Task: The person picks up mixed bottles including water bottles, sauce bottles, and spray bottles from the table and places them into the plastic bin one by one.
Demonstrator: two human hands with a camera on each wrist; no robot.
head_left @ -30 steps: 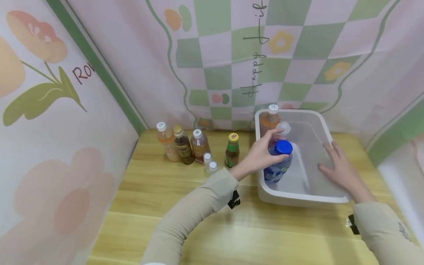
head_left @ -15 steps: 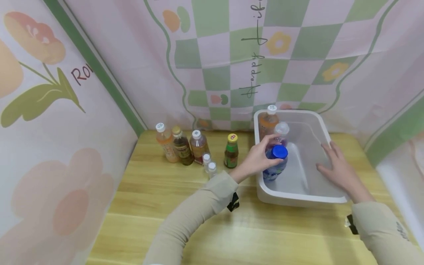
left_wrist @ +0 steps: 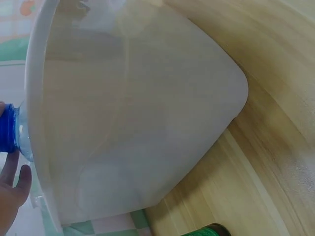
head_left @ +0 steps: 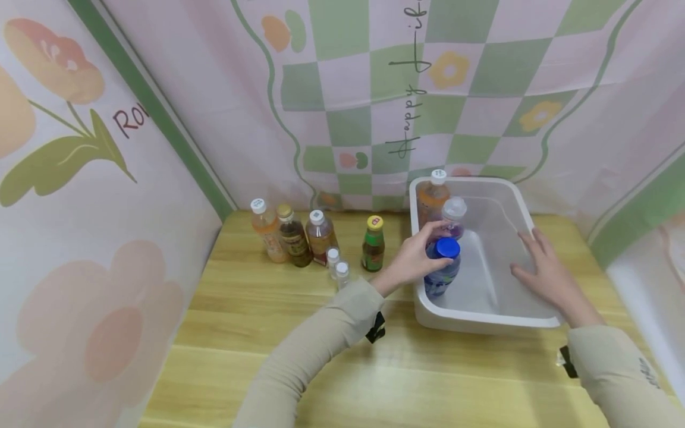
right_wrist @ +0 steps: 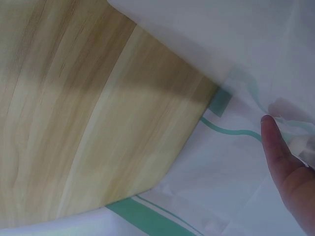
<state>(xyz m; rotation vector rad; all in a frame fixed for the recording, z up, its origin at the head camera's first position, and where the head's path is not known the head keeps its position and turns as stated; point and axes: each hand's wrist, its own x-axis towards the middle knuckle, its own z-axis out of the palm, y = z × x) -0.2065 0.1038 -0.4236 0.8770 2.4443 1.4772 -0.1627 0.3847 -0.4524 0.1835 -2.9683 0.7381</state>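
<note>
In the head view my left hand [head_left: 409, 261] pinches a clear bottle with a blue cap [head_left: 442, 278] near its neck, thumb on the near side, fingers behind. The bottle is inside a white plastic bin [head_left: 492, 320], close to its left wall. In the left wrist view the blue cap [left_wrist: 7, 129] rises past the bin's rim, while the lower body is hidden behind the wall. My right hand [head_left: 551, 282] lies over the bin's right rim with its fingers spread. A finger [right_wrist: 280, 162] shows against the bin's outer side in the right wrist view.
Inside the bin stand an orange drink bottle [head_left: 434, 199] and a clear-lidded bottle with purple [head_left: 453, 220]. Left of it, a green bottle with a yellow cap [head_left: 373, 245] stands on the wooden table [head_left: 246, 333]. Several more bottles [head_left: 291, 238] and two small clear ones [head_left: 337, 267] stand further left.
My left hand has lowered the blue-capped bottle in the bin and shifted it slightly left. More of the clear-lidded bottle behind it now shows. The right hand has stayed on the rim.
</note>
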